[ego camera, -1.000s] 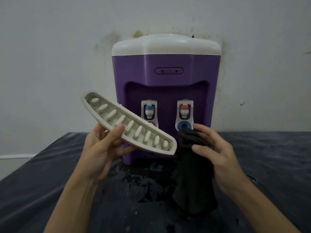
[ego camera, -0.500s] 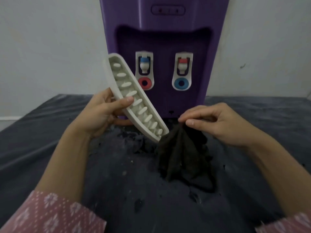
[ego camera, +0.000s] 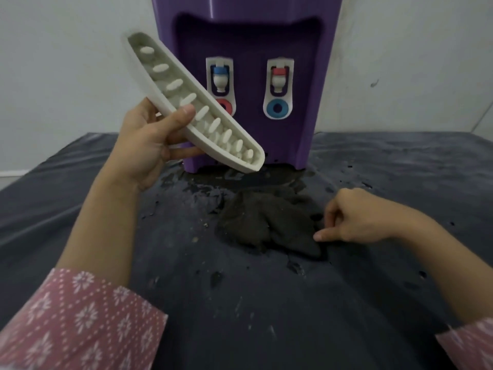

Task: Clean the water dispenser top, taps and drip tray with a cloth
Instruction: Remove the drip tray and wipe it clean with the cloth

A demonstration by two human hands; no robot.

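The left hand (ego camera: pixel 149 145) grips the long, ribbed cream plastic drip tray (ego camera: pixel 192 102), tilted in the air before the purple water dispenser (ego camera: pixel 314 76). The right hand (ego camera: pixel 357 217), fingers loosely curled, touches the edge of the crumpled dark cloth (ego camera: pixel 266 222) lying on the dark, speckled table (ego camera: pixel 80 196).

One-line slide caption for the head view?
Left hand holds the white drip tray before the purple dispenser; right hand touches the dark cloth.
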